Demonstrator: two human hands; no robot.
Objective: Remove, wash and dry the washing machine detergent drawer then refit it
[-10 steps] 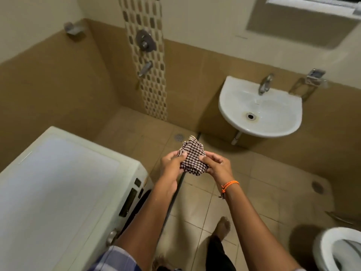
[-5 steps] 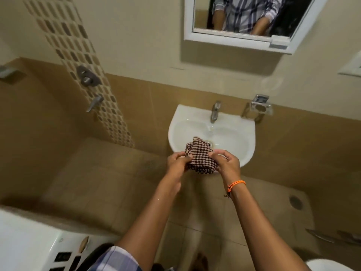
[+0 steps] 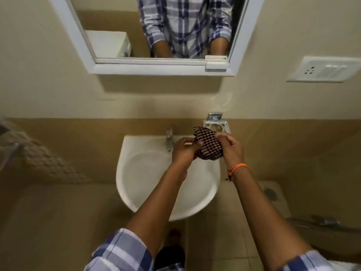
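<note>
In the head view, the left hand (image 3: 182,150) and the right hand (image 3: 231,148) both grasp a checked cloth (image 3: 208,145) above the basin (image 3: 156,173). The detergent drawer is not visible here. The cloth may slip into the basin and become wet, I think.

I see a soft checked cloth (image 3: 208,146) above the shiny white sink (image 3: 144,173), beside its shiny metal tap (image 3: 169,140).

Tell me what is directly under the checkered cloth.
The white sink, its right rear rim, lies beneath the checkered cloth gripped by both hands. Anything wrapped inside the cloth is hidden.
</note>
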